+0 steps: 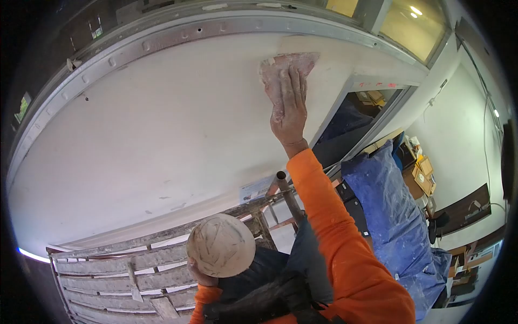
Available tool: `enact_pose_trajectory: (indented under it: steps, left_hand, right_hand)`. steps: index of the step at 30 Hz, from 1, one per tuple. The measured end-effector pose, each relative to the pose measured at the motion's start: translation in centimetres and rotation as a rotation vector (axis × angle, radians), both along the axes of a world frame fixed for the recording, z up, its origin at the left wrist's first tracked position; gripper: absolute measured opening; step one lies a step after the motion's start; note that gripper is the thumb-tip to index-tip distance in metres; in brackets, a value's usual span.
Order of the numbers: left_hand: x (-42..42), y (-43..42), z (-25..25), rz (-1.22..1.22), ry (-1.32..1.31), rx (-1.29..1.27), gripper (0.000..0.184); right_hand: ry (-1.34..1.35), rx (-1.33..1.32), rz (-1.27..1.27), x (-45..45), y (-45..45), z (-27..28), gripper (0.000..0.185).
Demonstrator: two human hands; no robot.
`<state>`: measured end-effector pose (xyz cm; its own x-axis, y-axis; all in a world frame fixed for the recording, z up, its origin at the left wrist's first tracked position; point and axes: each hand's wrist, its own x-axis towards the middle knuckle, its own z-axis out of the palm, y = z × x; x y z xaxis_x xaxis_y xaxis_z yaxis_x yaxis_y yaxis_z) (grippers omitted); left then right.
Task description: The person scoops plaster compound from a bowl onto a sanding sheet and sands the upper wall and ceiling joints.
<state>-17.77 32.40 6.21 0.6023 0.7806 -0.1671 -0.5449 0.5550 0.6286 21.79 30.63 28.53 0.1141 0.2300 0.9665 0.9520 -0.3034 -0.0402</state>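
"Scraper [267, 69] and wall [178, 124]: how do they sit?"

"The broad blade lies against the wall's upper part, near the corner of the window frame [353, 85]. The right hand [290, 116] holds it with its fingers close together, stretched flat along the face."

"What might spoil that?"

"Uneven pressure, I'd say. Leaning on one corner could gouge the pale surface, and straying sideways could knock the edge against that frame. The smears on blade and skin could make the hold slippery, too."

"And the left hand [200, 274]?"

"It grips the round board [221, 245] by its rim, low down, over the lap. Part of the grip is hidden, so I can't tell how far the fingers reach underneath."

"Is that a worry?"

"A little. Held from one side, the board could tip if the body twists with the long reach, and anything loose on it might drop."

"Drop where?"

"Perhaps onto the slatted platform [118, 264], or down through its gaps. A small flat tool [135, 282] lies across the slats, and a bump could send it through. The metal post [291, 201] stands near the right sleeve [334, 216]; a careless swing downward could catch it."
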Motion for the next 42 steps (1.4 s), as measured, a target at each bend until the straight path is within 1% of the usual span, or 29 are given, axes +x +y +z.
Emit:
enact_pose_trajectory:
  steps: [1,3,6,7,9,10,12,13,14,15,16,17,18,20,22,23,24,25,26,27,28,30,32,33,35,37,39,41,42]
  left_hand:
    - [-0.3,0.1,-1.2,0.005,0.004,-0.007,0.077]
    - [-1.2,0.6,-4.7,-0.021,-0.053,-0.027,0.075]
    - [-1.4,0.6,-5.3,-0.015,-0.021,-0.1,0.073]
    - [-1.2,0.1,-4.0,-0.016,-0.018,-0.093,0.073]
    - [0.1,-0.7,-0.1,0.083,-0.018,0.069,0.072]
    - [0.1,-0.6,0.2,0.094,0.0,0.068,0.072]
    - [-0.3,-0.7,-0.6,0.087,0.045,0.108,0.071]
    - [-0.9,-0.6,-0.8,0.094,0.059,0.106,0.071]
    - [-1.2,-0.2,-0.9,0.066,0.226,0.264,0.07]
    - [-1.0,0.2,-0.9,0.038,0.383,0.427,0.07]
    - [-0.7,0.3,-0.9,0.044,0.374,0.437,0.07]
    - [-0.7,0.0,-1.1,0.07,0.239,0.322,0.069]
    - [-0.3,-0.2,-0.9,0.094,0.104,0.204,0.068]
    - [-0.1,-0.4,-0.4,0.072,0.076,0.145,0.067]
    - [-0.4,-0.5,-0.7,0.053,0.062,0.076,0.067]
    - [-0.6,-0.4,-1.3,0.061,0.04,0.047,0.066]
    - [-0.6,-0.2,-1.8,0.07,0.014,0.017,0.066]
    - [-0.7,0.0,-2.2,0.073,0.009,0.006,0.066]
    - [-0.8,0.1,-2.7,0.075,0.0,0.044,0.066]
    - [-0.8,0.1,-3.1,0.073,-0.008,0.079,0.067]
    - [-0.5,0.1,-3.0,0.068,-0.011,0.061,0.067]
    - [-1.0,-0.2,-2.2,0.075,0.035,0.038,0.07]
    - [-1.6,-0.2,-3.0,0.071,0.055,0.002,0.073]
    - [-1.7,-0.1,-3.2,0.07,0.063,-0.009,0.076]
    - [-0.4,-0.4,0.4,0.074,0.051,-0.072,0.078]
    - [-0.2,-0.6,1.0,0.078,0.036,-0.135,0.08]
    - [-0.6,-0.2,0.0,0.088,0.077,-0.032,0.083]
    - [-0.9,0.1,-1.4,0.069,0.025,-0.083,0.083]
    - [-0.9,0.1,-1.9,0.056,-0.029,-0.122,0.083]
  right_hand:
    - [0.091,0.083,0.122,-0.1,0.1,-0.5,0.049]
    - [0.164,0.027,0.186,-1.0,-1.0,-1.9,0.05]
    - [0.358,-0.182,0.348,-3.7,-3.9,-5.3,0.05]
    - [0.36,-0.174,0.349,-5.1,-5.2,-6.4,0.05]
    - [0.688,-0.215,0.509,-7.1,-7.2,-8.5,0.043]
    - [0.994,-0.08,0.661,-6.4,-8.2,-10.0,0.036]
    - [0.969,-0.152,0.388,-4.5,-11.5,-11.0,0.026]
    - [0.789,-0.258,0.199,-4.3,-11.9,-10.2,0.025]
    - [0.605,-0.338,-0.003,-4.3,-12.3,-9.2,0.023]
    - [1.002,0.186,0.58,-4.2,-12.0,-7.9,0.027]
    - [1.317,0.753,1.176,-3.9,-11.7,-6.8,0.032]
    - [1.308,0.75,1.182,-3.0,-11.8,-7.0,0.032]
    - [1.082,0.459,0.842,-2.0,-12.0,-7.2,0.035]
    - [0.838,0.178,0.5,0.0,-13.1,-7.6,0.039]
    - [0.215,-0.241,-0.12,-0.2,-14.0,-5.7,0.035]
    - [0.213,-0.25,-0.117,-0.5,-13.7,-4.8,0.035]
    - [0.621,0.003,0.24,-0.8,-13.3,-3.5,0.031]
    - [0.951,0.124,0.419,-1.3,-12.9,-1.1,0.026]
    - [1.265,0.327,0.565,-1.7,-12.5,1.2,0.023]
    - [1.264,0.314,0.552,0.1,-12.3,1.3,0.023]
    - [0.792,-0.044,0.051,2.7,-12.6,1.3,0.022]
    - [0.203,-0.39,-0.503,7.3,-13.5,1.8,0.02]
    - [0.127,-0.415,-0.589,8.5,-13.0,2.9,0.019]
    - [0.293,-0.251,-0.298,8.8,-12.9,3.8,0.019]
    - [0.449,-0.1,-0.016,7.9,-12.0,5.3,0.018]
    - [0.195,-0.222,-0.247,6.5,-10.3,5.8,0.017]
    - [-0.075,-0.329,-0.464,4.9,-8.0,6.1,0.016]
    - [-0.211,-0.388,-0.571,2.9,-5.6,6.4,0.016]
    - [-0.002,-0.257,-0.321,1.6,-4.2,6.4,0.013]
